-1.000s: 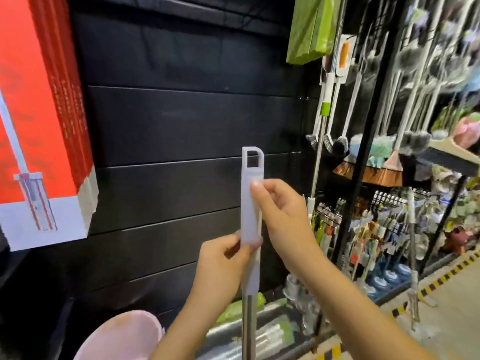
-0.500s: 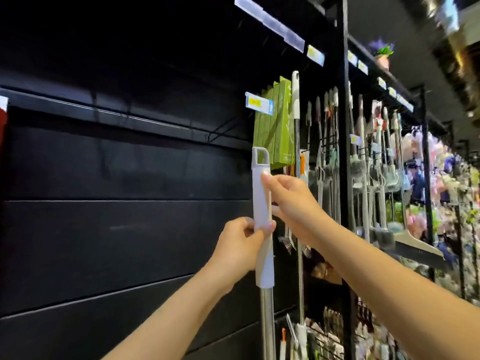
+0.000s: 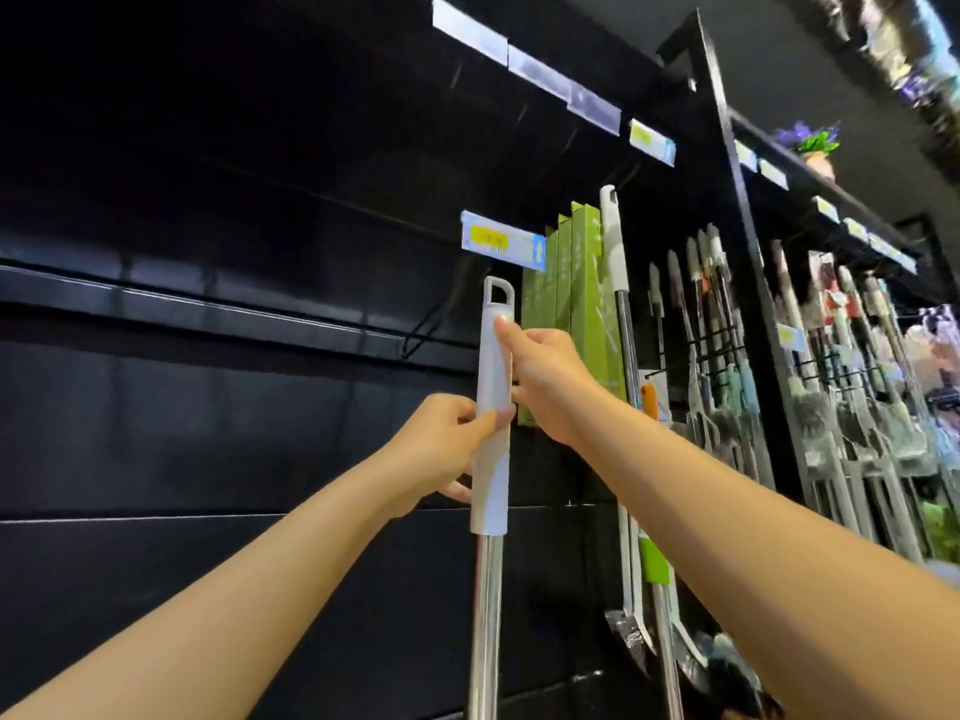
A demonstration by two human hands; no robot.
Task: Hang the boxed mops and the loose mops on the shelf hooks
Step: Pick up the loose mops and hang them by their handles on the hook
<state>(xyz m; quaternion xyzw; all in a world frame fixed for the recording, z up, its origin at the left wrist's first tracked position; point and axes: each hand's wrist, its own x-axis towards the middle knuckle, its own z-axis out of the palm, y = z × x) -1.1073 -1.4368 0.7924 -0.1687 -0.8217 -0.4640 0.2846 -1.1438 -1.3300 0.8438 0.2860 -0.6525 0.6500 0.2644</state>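
Right, status:
- Mop [image 3: 492, 356] upright at centre: grey grip with a loop on top, steel pole running out of frame at 6 o'clock.
- Left hand [image 3: 441, 444] grips the lower grip from 9 o'clock, thumb across the front.
- Right hand [image 3: 545, 381] pinches the grip higher up from 3 o'clock, forefinger just under the loop.
- Loop hangs free at 6 o'clock of the price tag [image 3: 501, 241].
- Green boxes [image 3: 587, 304] hang at 2 o'clock of the grip, with a hung mop [image 3: 615, 252] just beside them.

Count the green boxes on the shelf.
4 tall green cardboard boxes show, packed edge to edge just right of the held white plastic mop handle: leftmost, next, third, then the widest. Others may hide behind.
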